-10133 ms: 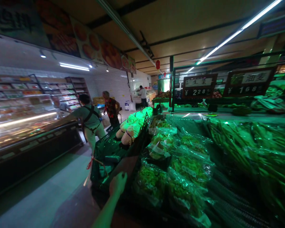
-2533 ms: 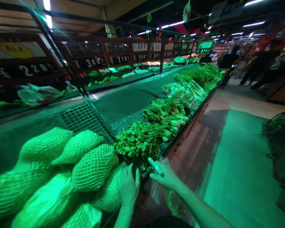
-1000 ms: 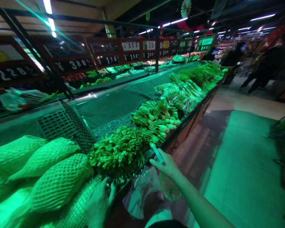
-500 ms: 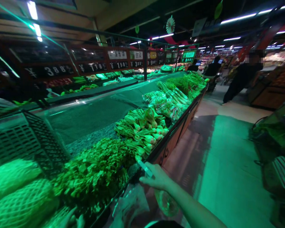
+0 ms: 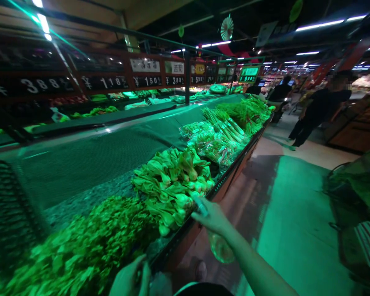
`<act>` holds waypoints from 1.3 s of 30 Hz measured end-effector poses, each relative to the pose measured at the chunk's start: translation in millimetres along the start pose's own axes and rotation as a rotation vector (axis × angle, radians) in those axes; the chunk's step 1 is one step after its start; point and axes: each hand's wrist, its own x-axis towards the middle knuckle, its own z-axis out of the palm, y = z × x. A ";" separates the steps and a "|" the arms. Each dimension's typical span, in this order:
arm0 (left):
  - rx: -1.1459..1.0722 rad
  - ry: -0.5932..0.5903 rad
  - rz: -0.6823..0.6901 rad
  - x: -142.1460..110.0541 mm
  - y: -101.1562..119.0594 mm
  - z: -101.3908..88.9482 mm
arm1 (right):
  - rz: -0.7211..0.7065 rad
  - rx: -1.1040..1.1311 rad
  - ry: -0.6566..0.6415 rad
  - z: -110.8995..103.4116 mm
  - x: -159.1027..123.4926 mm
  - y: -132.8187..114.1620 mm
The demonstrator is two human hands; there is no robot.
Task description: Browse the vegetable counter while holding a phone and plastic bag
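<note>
Bok choy (image 5: 172, 185), heaped: ahead-left of my nearer right hand (image 5: 212, 218), stems toward it; fingers half-curled. Left hand (image 5: 128, 278): loosely curled. Either's hold: I cannot tell.

Smooth-stemmed bok choy (image 5: 174, 193), bagged greens (image 5: 211, 142) in crinkled glossy plastic, matt shelf lining (image 5: 89, 158) (finely meshed)

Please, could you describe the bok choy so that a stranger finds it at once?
The long vegetable stand runs along the left of the aisle. Near its front edge, the bok choy lies between bushy leafy greens nearer the camera and plastic-wrapped vegetables beyond. Unlike both, it shows fat, pale stem bases.
</note>
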 end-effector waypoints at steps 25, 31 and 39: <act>0.142 -0.193 -0.076 53.5 63.3 100.0 | -0.087 -0.044 -0.232 16.3 79.3 -5.5; 0.187 -0.089 -0.028 59.2 73.0 106.5 | 0.025 -0.053 -0.050 -35.6 103.2 10.1; 0.159 -0.106 0.083 48.4 59.8 107.2 | -0.218 -0.036 -0.324 17.4 113.3 -57.1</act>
